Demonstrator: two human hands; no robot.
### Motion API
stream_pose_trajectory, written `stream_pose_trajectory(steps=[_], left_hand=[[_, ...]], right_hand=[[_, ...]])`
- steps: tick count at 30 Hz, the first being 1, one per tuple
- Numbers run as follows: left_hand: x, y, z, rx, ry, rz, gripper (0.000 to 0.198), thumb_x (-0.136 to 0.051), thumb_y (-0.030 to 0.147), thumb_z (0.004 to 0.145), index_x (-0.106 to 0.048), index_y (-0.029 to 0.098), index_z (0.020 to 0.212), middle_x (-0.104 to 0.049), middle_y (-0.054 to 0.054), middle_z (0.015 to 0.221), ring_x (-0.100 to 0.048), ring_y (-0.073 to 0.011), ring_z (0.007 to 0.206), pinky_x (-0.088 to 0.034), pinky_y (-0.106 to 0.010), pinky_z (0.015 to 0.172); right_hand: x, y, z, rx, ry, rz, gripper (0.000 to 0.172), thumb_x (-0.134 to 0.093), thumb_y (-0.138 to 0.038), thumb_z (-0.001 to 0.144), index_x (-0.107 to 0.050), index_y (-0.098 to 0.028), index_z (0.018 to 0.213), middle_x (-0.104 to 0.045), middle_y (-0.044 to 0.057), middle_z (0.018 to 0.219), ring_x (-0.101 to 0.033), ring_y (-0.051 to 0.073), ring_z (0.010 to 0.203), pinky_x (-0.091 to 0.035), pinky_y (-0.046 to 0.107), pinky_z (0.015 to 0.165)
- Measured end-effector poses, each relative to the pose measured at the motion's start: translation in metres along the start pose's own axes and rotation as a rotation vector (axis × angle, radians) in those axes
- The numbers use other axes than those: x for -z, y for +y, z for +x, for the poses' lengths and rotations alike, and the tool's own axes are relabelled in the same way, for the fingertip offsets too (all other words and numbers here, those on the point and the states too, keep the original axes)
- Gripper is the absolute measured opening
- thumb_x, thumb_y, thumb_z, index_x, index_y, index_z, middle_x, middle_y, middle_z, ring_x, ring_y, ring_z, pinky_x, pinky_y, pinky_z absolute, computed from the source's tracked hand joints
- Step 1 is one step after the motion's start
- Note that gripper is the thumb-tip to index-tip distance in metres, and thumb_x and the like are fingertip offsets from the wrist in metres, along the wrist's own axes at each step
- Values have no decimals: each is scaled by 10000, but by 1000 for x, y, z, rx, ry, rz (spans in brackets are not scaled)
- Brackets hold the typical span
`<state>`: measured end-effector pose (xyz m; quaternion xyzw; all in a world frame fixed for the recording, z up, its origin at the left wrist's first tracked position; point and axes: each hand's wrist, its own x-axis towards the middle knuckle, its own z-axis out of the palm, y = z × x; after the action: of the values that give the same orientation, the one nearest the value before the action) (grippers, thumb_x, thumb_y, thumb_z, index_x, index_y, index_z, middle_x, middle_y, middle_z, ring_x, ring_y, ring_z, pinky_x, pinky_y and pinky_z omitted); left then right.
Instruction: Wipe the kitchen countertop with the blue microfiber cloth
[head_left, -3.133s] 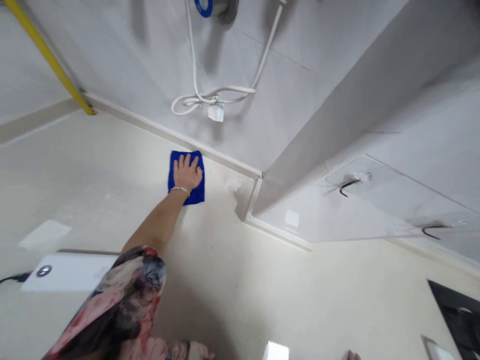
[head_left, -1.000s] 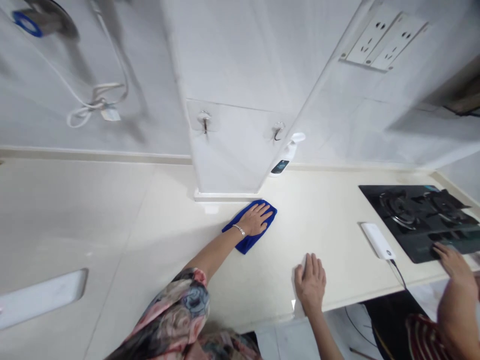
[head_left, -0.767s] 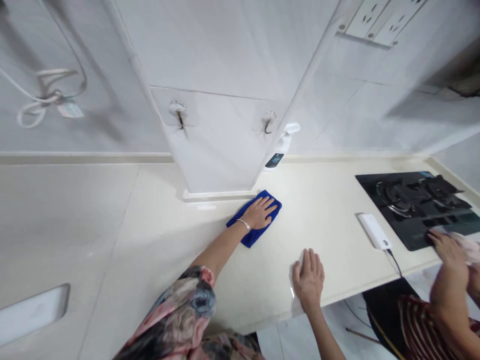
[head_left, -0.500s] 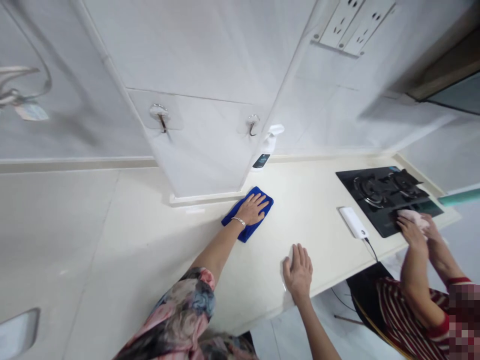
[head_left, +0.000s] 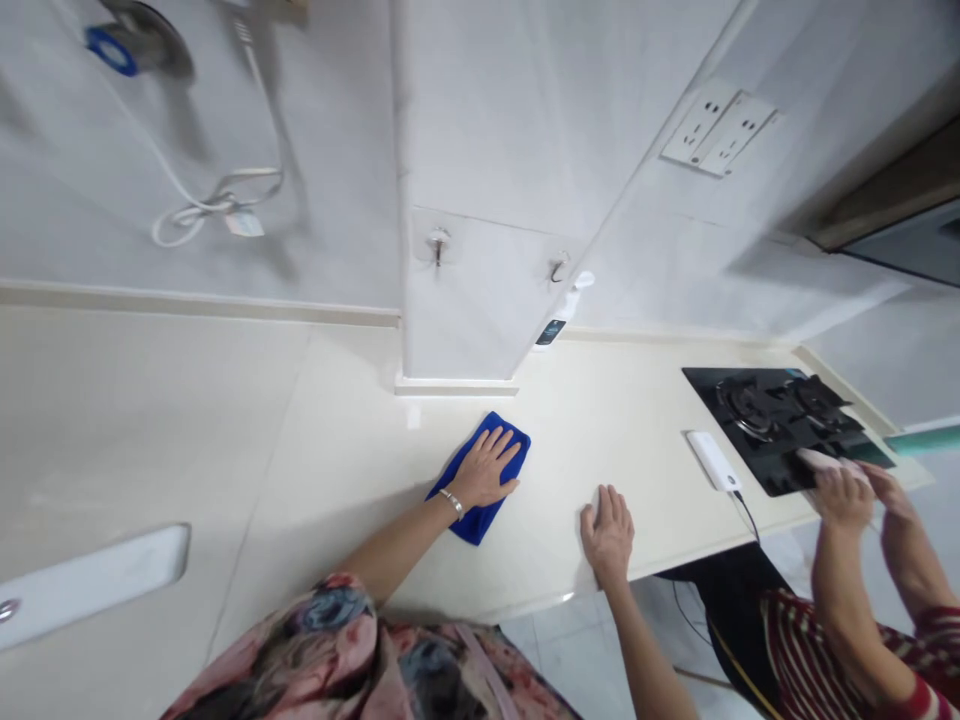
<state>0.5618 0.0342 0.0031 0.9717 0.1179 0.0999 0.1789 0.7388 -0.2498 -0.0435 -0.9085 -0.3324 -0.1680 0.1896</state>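
Note:
My left hand (head_left: 484,470) lies flat with fingers spread on a folded blue cloth (head_left: 474,525), pressing it against the cream countertop (head_left: 555,450). The cloth is just in front of the base of a white pillar (head_left: 469,330). To the right, my right hand (head_left: 608,532) rests on the counter near its front edge, fingers extended and nothing visible in it. A white bottle (head_left: 566,312) with a dark label stands behind the pillar's right corner, partly hidden.
A black gas hob (head_left: 757,410) is at the right, where a co-worker's hands (head_left: 847,495) hold a pale cloth (head_left: 819,460). A white device (head_left: 712,460) with a black cable lies beside it. At left is a sink opening (head_left: 97,580); a bundled white cord (head_left: 217,205) hangs above.
My left hand has drawn the blue cloth away from the pillar, toward the counter's front edge. My right hand stays near the edge. My view has turned left, and the co-worker's hands have shifted slightly.

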Motion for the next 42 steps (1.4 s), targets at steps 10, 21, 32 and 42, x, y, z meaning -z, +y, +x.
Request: stream_pose_trajectory(steps=[10,21,32,42], left_hand=[[22,12,-115,108,72,-8,673,-575,540,1012,-474,262,1617,-326,-62,1731,-251,-279,1626,-210,-487,1349],[65,-45,-175,439,161,119,624,-493,495,1043,-482,250,1617,-341,-55,1723,-278,-291,1617,-232,-517,1351],[106,-145,-157,897,305,175,687,-371,526,1044,-460,176,1629,-305,-90,1740,-189,-331,1638,-146,-565,1349],[119,-172,-129,1047,198,216,749,-323,511,1055,-311,110,1687,-173,-142,1774,-85,-371,1650,-75,-569,1347]], right_hand=[[1,6,-1,33,26,13,642,-382,-477,1016,-606,-49,1439,-570,242,1519,-465,366,1461,-364,586,1222],[7,9,0,49,40,34,646,-412,-495,1011,-632,-53,1426,-597,244,1494,-497,391,1443,-400,601,1198],[14,4,-1,51,17,28,636,-407,-477,1015,-609,-66,1456,-573,240,1522,-487,397,1452,-393,615,1198],[6,3,-1,26,21,-9,628,-386,-457,1008,-602,-65,1448,-572,240,1520,-483,374,1449,-374,592,1215]])
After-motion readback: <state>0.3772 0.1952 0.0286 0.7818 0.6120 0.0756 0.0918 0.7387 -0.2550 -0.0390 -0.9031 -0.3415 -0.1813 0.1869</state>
